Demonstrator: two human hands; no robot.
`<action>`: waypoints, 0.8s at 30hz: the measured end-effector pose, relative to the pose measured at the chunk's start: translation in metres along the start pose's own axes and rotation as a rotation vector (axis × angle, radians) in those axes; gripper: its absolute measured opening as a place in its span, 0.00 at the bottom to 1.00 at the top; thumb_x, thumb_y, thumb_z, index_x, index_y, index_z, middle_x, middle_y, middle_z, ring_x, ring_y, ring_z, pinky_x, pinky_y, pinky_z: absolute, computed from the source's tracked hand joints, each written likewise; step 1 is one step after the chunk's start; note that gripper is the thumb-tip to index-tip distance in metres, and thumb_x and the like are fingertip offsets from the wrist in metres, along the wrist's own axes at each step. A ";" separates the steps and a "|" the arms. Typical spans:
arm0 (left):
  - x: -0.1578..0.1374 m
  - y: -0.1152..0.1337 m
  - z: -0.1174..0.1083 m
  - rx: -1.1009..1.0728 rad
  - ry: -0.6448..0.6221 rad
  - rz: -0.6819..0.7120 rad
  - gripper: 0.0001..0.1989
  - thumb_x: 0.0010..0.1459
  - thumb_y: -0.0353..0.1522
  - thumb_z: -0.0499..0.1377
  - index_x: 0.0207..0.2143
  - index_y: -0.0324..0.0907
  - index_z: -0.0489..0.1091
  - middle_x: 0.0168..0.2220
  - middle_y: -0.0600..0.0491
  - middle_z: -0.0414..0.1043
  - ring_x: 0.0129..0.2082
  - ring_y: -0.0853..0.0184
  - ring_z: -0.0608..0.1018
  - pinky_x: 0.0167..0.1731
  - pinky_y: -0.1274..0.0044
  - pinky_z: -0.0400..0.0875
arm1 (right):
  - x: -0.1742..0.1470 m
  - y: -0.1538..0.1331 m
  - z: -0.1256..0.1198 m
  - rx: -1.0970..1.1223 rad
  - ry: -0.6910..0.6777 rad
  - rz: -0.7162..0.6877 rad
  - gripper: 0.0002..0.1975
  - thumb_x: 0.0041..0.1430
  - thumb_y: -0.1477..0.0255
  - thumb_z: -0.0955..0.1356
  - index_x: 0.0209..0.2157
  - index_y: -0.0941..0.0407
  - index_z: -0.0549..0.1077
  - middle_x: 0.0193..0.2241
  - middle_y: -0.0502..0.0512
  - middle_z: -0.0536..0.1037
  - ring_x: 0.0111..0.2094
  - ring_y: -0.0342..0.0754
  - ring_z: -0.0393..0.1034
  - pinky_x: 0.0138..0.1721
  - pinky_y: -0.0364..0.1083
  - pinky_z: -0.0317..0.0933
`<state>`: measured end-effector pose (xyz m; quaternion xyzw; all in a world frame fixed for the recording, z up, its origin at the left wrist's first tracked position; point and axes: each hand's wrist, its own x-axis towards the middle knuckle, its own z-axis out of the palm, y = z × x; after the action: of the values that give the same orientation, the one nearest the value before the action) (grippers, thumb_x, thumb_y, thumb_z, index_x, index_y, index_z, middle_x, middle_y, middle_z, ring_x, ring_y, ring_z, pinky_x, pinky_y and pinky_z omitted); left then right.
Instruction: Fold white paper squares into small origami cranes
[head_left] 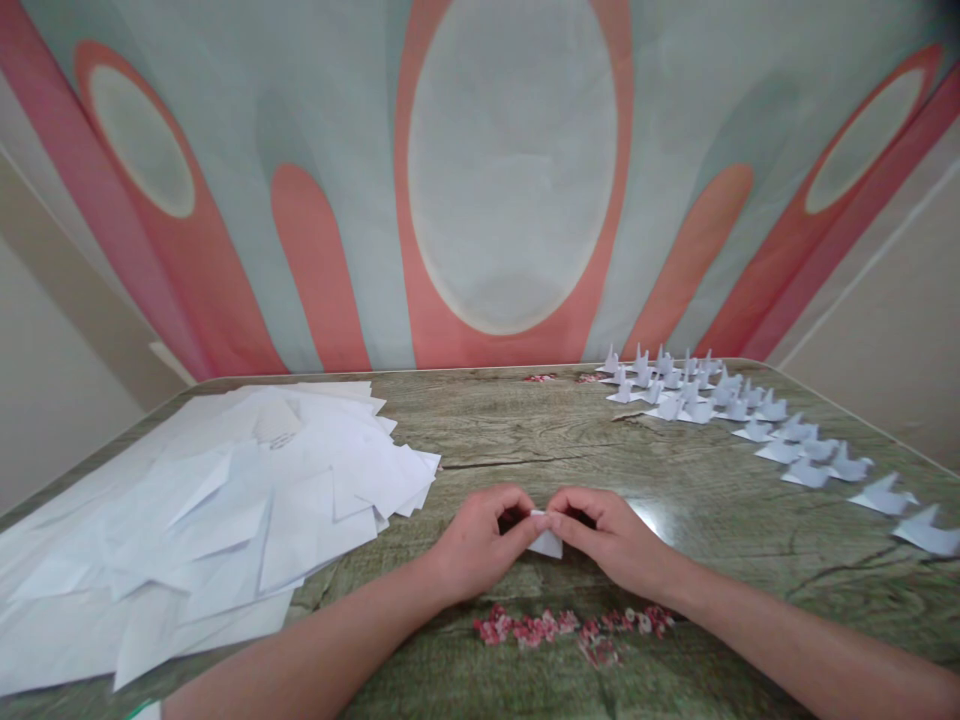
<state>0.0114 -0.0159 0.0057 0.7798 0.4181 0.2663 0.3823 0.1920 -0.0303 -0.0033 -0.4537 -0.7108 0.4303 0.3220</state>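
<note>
Between my two hands is a small piece of folded white paper, its lower part showing as a pointed flap below the fingers. My left hand pinches its upper left side between thumb and forefinger. From the right, my right hand pinches the upper edge in the same way, the two sets of fingertips almost touching. Both hands are low over the wood-grain table, near its front middle. The fingers hide the top of the folded paper.
A wide, loose pile of white paper sheets covers the table's left side. Several folded white paper birds stand in rows along the right and far right edge. Pink printed blossoms mark the wood-grain table. A patterned backdrop rises behind it.
</note>
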 end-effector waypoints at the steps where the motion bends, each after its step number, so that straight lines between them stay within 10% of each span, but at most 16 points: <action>1: 0.000 0.000 0.000 -0.019 0.011 -0.011 0.13 0.56 0.38 0.53 0.26 0.38 0.67 0.23 0.57 0.66 0.26 0.72 0.67 0.27 0.81 0.60 | 0.000 0.000 0.000 0.002 0.006 0.001 0.13 0.58 0.65 0.62 0.26 0.57 0.69 0.21 0.47 0.67 0.25 0.42 0.60 0.26 0.40 0.54; 11: 0.003 -0.009 0.003 -0.164 0.128 -0.063 0.08 0.56 0.34 0.53 0.30 0.38 0.66 0.25 0.56 0.66 0.26 0.71 0.68 0.27 0.80 0.64 | 0.002 0.007 0.005 0.154 0.072 0.013 0.10 0.56 0.66 0.64 0.36 0.57 0.63 0.24 0.46 0.68 0.25 0.41 0.62 0.27 0.40 0.55; 17: 0.002 -0.006 -0.003 -0.095 0.097 0.124 0.16 0.52 0.21 0.50 0.42 0.42 0.66 0.46 0.50 0.66 0.45 0.68 0.69 0.43 0.75 0.66 | 0.004 0.014 0.000 0.189 0.088 0.011 0.13 0.55 0.68 0.65 0.40 0.56 0.58 0.22 0.43 0.63 0.23 0.40 0.58 0.25 0.40 0.52; 24: 0.002 -0.006 -0.003 0.032 0.046 0.243 0.20 0.47 0.18 0.54 0.42 0.43 0.69 0.45 0.50 0.65 0.48 0.67 0.67 0.50 0.73 0.61 | 0.004 0.012 -0.007 0.142 0.040 0.008 0.08 0.56 0.68 0.64 0.35 0.57 0.63 0.25 0.46 0.66 0.27 0.41 0.61 0.28 0.41 0.54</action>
<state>0.0075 -0.0113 0.0029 0.8244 0.3335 0.3216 0.3251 0.2008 -0.0222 -0.0111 -0.4411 -0.6701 0.4717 0.3660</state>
